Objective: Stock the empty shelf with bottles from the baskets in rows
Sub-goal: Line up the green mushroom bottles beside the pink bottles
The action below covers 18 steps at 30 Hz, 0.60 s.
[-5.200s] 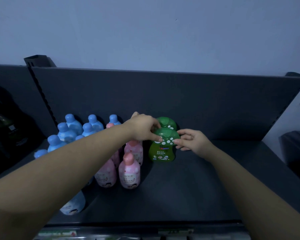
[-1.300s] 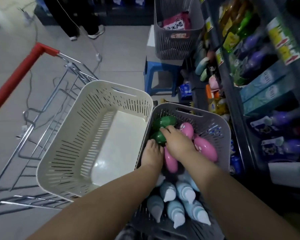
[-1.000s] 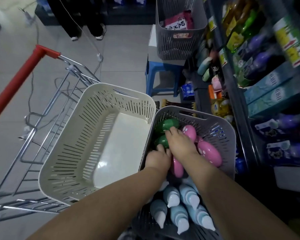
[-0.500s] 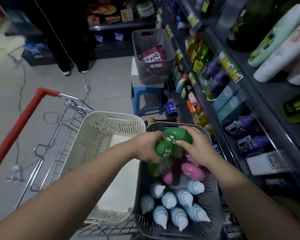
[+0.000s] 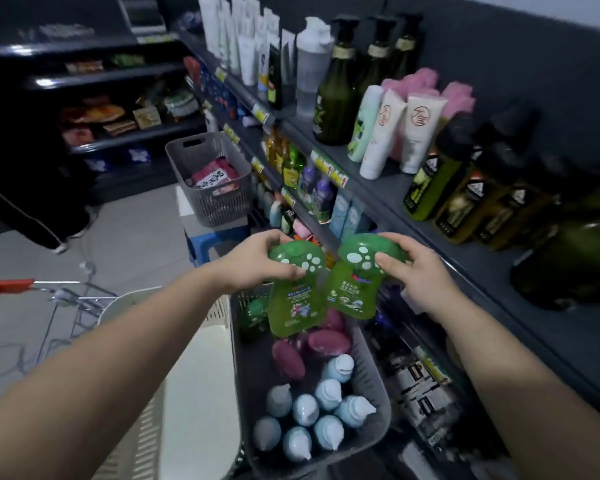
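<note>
My left hand (image 5: 253, 263) grips a green bottle (image 5: 293, 299) by its spotted mushroom-shaped cap. My right hand (image 5: 414, 268) grips a second green bottle (image 5: 352, 289) the same way. Both bottles hang in the air above the grey basket (image 5: 378, 393). Inside that basket lie another green bottle (image 5: 253, 313), pink bottles (image 5: 328, 342) and several pale blue bottles (image 5: 326, 394). Left of it sits a cream basket (image 5: 201, 393), with nothing visible inside. The shelf with the rows is out of view.
Both baskets ride on a trolley with a red handle (image 5: 4, 289). Stocked shelves of bottles and tubes (image 5: 385, 133) run along the right. Another grey basket (image 5: 212, 178) stands on a blue stool ahead. A person's legs (image 5: 39, 216) are at the left.
Both hands reached into the grey basket, each took a green bottle and lifted it clear. My view swung up from the baskets toward the shelves on the right.
</note>
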Motion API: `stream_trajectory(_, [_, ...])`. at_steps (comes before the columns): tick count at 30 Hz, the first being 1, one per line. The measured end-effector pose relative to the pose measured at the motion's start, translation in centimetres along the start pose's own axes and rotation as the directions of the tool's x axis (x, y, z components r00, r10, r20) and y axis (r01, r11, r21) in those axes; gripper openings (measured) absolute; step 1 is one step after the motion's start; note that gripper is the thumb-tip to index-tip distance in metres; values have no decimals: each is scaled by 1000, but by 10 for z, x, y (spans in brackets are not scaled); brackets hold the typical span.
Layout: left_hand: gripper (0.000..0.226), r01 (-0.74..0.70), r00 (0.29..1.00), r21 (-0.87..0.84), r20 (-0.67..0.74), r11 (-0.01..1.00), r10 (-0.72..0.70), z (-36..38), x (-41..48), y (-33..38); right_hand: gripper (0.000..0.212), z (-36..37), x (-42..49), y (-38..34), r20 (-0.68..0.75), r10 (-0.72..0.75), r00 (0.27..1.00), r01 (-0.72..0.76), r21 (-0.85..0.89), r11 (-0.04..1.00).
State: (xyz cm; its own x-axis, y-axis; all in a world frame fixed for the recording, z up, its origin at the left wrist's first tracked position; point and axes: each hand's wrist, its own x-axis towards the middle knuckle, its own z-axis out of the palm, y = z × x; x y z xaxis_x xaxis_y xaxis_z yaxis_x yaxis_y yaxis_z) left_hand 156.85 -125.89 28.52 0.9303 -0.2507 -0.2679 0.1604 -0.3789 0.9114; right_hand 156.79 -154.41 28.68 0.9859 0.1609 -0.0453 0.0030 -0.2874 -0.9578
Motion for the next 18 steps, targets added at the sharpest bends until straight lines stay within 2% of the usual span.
stream_trajectory(4, [47,-78,992,8,103,997,77,15,12,38,26,-34,-35,-18,-88,4,996,-1,41,999])
stream_trajectory(8, [52,-173,960,55,230,983,156,52,20,81,27,-76,-85,-31,-159,-40,986,35,-36,999])
stream_trajectory(14, [50,-357,847,27,431,934,312,131,15,165,23,-145,-161,-57,-309,-126,943,97,-106,990])
stream_trajectory(18, [50,-389,779,-69,507,919,368,197,2,207,23,-191,-224,-67,-434,-139,890,121,-68,990])
